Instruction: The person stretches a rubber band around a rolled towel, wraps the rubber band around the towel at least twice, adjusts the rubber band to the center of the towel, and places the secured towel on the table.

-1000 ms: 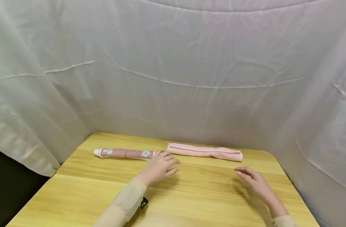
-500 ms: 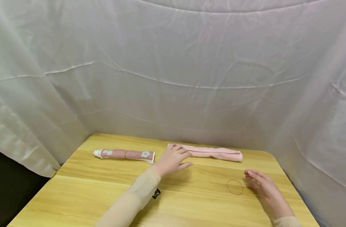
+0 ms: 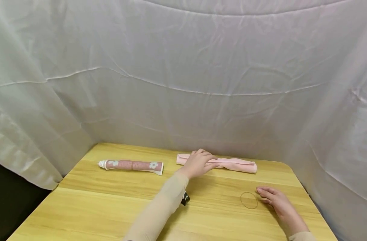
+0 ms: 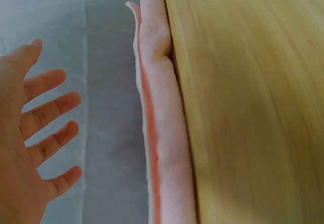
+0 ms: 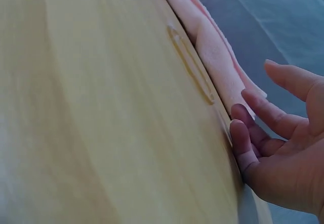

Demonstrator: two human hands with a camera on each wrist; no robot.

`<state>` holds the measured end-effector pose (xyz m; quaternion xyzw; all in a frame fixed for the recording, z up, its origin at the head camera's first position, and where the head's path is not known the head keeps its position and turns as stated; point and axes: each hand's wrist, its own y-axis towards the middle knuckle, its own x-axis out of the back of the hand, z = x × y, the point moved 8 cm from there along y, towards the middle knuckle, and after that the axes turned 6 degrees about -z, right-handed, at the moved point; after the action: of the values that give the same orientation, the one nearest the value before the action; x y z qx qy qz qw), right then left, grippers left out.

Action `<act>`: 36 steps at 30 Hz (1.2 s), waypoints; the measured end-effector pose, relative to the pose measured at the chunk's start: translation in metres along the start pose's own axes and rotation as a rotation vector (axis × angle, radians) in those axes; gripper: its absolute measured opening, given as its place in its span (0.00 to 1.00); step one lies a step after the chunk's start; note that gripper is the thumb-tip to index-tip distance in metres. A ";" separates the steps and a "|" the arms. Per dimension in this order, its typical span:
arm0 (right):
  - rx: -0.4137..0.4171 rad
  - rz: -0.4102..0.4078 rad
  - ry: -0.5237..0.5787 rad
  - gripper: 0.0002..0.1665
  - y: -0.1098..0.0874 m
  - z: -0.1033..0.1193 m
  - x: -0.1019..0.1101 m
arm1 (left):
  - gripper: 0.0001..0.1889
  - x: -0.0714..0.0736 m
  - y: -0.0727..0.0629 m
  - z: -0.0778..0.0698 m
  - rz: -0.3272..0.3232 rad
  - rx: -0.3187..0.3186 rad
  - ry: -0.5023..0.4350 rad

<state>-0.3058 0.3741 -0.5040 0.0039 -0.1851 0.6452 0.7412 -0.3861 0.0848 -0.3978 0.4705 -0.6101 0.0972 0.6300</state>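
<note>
Along the back of the table lies a pale pink towel (image 3: 239, 165), rolled long with a loose edge on top. My left hand (image 3: 199, 163) overlaps the left half of that roll in the head view. Its fingers (image 4: 50, 110) are spread and hold nothing in the left wrist view, apart from the towel there. A thin tan rubber band (image 3: 241, 197) lies as a loop on the wood. Just right of the loop is my right hand (image 3: 278, 202), fingers loosely bent with nothing in them; the right wrist view shows the fingertips (image 5: 239, 133) low over the table.
At the back left rests a second roll (image 3: 145, 165), dusky pink with pale flowers and white ends, cinched by a band at its middle. The wooden table (image 3: 111, 207) has rounded back corners. Grey-white curtain (image 3: 183, 83) hangs close behind and at both sides.
My left hand has moved right, from the end of the flowered roll to over the pink towel. My right hand has drawn slightly right and nearer, away from the rubber band.
</note>
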 end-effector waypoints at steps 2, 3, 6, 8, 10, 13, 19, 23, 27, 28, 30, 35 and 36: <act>0.007 -0.009 -0.055 0.29 0.000 0.000 -0.001 | 0.22 -0.006 0.007 -0.002 -0.008 0.008 -0.019; 0.010 -0.021 -0.086 0.30 -0.001 0.000 -0.001 | 0.23 -0.008 0.011 -0.003 -0.012 0.012 -0.031; 0.061 -0.032 -0.197 0.30 -0.001 0.005 -0.003 | 0.23 -0.018 0.021 -0.003 -0.009 0.037 -0.075; 0.105 -0.035 -0.269 0.30 0.000 0.009 -0.005 | 0.22 -0.026 0.027 -0.001 -0.001 0.068 -0.103; 0.129 -0.039 -0.308 0.28 0.001 0.011 -0.008 | 0.21 -0.035 0.031 0.002 0.018 0.110 -0.132; 0.162 -0.044 -0.347 0.26 0.001 0.014 -0.009 | 0.21 -0.051 0.034 0.007 0.048 0.164 -0.149; 0.193 -0.059 -0.380 0.23 0.001 0.012 -0.010 | 0.22 -0.075 0.041 0.012 0.064 0.210 -0.142; 0.210 -0.064 -0.386 0.20 0.000 0.012 -0.012 | 0.23 -0.085 0.046 0.014 0.077 0.235 -0.120; 0.228 -0.056 -0.396 0.18 -0.002 0.012 -0.016 | 0.24 -0.091 0.049 0.015 0.120 0.260 -0.081; 0.222 -0.061 -0.395 0.17 -0.002 0.011 -0.016 | 0.24 -0.094 0.050 0.015 0.136 0.267 -0.075; 0.222 -0.055 -0.397 0.16 -0.003 0.011 -0.017 | 0.25 -0.098 0.052 0.015 0.170 0.281 -0.076; 0.243 -0.037 -0.396 0.12 -0.005 0.013 -0.019 | 0.27 -0.109 0.057 0.012 0.214 0.301 -0.073; 0.259 -0.029 -0.400 0.12 -0.005 0.014 -0.020 | 0.27 -0.110 0.058 0.012 0.210 0.307 -0.068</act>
<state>-0.3068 0.3508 -0.4955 0.2292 -0.2438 0.6394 0.6923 -0.4610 0.1576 -0.4672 0.4977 -0.6548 0.2384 0.5164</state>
